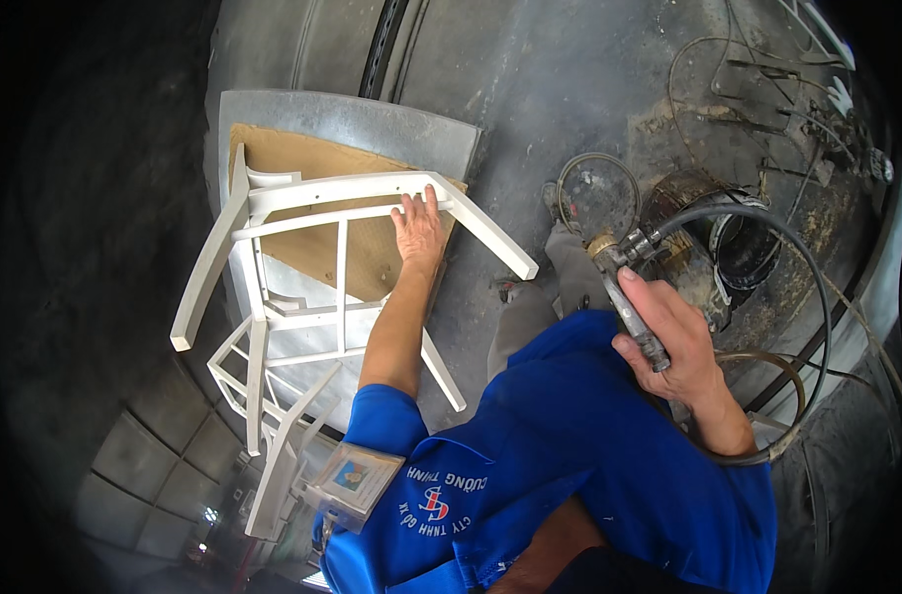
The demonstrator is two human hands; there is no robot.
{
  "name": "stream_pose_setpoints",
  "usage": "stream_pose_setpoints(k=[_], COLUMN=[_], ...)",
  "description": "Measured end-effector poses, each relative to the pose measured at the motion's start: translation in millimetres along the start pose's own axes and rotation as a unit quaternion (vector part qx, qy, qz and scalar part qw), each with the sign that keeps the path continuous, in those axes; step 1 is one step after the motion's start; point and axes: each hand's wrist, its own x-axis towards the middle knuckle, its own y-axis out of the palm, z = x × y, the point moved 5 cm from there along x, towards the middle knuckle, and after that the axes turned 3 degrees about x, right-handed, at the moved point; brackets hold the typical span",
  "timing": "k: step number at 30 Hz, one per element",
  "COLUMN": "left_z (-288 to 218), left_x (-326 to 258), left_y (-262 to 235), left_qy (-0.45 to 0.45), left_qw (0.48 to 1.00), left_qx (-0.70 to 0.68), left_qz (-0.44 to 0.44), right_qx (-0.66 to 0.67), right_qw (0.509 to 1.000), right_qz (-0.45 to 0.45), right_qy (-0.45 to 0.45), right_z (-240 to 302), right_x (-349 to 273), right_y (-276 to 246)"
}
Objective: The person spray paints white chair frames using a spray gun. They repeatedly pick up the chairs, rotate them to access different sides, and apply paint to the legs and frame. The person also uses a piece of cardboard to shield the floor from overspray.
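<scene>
A white-painted chair frame (342,188) with several legs and thin rails lies on its side or upside down; which one I cannot tell. My left hand (419,230) reaches across it, its fingers over a thin rail and touching the thicker rail beyond. In my right hand (678,342) is a metal spray gun (633,317), with the fingers wrapped round its grip. The gun's brass-coloured front end points away from me, beside the chair frame and apart from it. A dark hose (767,220) runs from the gun and loops round to the right.
Under the chair frame lies brown cardboard (312,148) on a grey board (352,107). More white chair frames (283,455) stand at the lower left. To the right are a paint-crusted bucket (688,198), a second dark container (748,252) and tangled hoses on the stained floor.
</scene>
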Motion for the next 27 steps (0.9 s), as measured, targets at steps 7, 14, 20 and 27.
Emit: stream_pose_setpoints(k=[7,14,20,27], left_z=[20.7,-17.9,26.6,21.6], left_x=[-9.0,-6.2,-16.3,-10.9], left_y=[-0.7,-3.0,-11.9,-16.6], left_qy=[-0.011,0.076,-0.04,0.008], left_qw=[0.998,0.997,0.999,1.0], left_qx=[0.066,-0.013,0.014,-0.015], left_qz=[-0.004,0.004,-0.03,0.015], right_qx=[-0.004,0.024,0.014,0.008], right_qw=[1.0,1.0,0.999,1.0], right_qz=[-0.006,-0.003,-0.019,-0.001], right_qy=[0.002,0.019,0.028,0.024], right_z=[-2.5,0.8,2.9,3.0], right_x=[0.2,1.1,1.4,2.5], right_y=[-0.1,0.8,0.2,3.2])
